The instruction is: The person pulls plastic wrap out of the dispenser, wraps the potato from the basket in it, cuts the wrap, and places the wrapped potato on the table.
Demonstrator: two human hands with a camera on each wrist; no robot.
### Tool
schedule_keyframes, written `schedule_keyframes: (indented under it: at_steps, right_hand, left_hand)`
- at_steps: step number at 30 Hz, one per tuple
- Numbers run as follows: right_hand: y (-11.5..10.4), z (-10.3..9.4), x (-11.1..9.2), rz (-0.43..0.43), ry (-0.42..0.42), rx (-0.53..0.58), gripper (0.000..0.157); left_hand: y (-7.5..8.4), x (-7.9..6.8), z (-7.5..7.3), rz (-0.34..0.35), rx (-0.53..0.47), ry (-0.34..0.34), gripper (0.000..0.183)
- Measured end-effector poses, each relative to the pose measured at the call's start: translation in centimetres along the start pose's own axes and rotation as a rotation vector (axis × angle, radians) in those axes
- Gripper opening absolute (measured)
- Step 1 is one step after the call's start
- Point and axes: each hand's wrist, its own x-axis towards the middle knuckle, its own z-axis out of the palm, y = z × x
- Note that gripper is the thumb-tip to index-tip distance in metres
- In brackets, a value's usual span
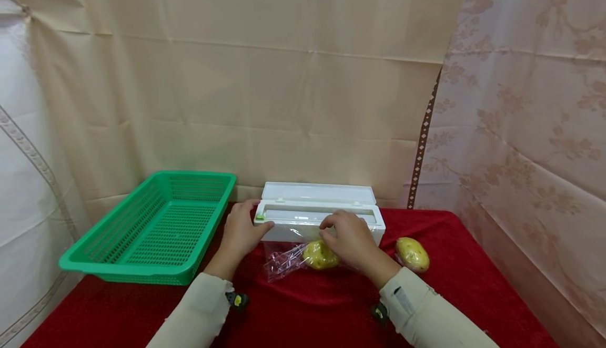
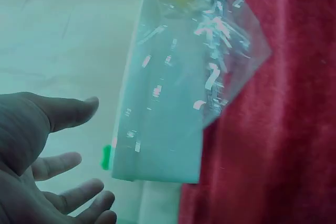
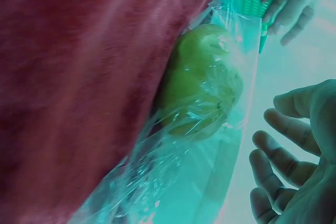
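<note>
A white cling film dispenser (image 1: 303,231) stands on the red cloth with its lid (image 1: 319,193) raised. Clear film (image 2: 212,51) hangs down its front, partly around a yellow potato (image 1: 318,256) that lies against the box. At the dispenser's left end, near the green slider (image 2: 106,157), my left hand (image 1: 240,228) has its thumb and fingers spread and holds nothing. My right hand (image 1: 351,236) hovers above the front edge and the potato, its fingers loosely bent with nothing in them. Another potato (image 1: 412,255), which looks wrapped in film, lies to the right.
A green plastic basket (image 1: 205,243) with slotted walls stands on the left side of the table. Beige curtain (image 1: 284,101) hangs close behind the dispenser, and a patterned curtain (image 1: 530,153) borders the right. The red cloth (image 1: 303,316) covers the table.
</note>
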Motion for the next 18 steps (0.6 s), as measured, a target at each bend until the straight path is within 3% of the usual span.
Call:
schedule_keyframes:
  at_steps: [4, 11, 18]
  right_hand:
    - [-0.6, 0.1, 1.0, -0.010, -0.001, 0.006, 0.007]
    - [-2.0, 1.1, 3.0, 0.005, -0.072, 0.038, 0.011]
    - [-4.3, 2.4, 4.7, -0.043, -0.111, 0.078, 0.014]
  left_hand:
    - [-1.0, 0.4, 0.7, -0.024, -0.073, -0.050, 0.064]
    - [-2.7, 0.8, 1.5, -0.071, -0.135, -0.105, 0.053]
    - [-3.4, 0.6, 1.7, -0.083, -0.153, -0.107, 0.046]
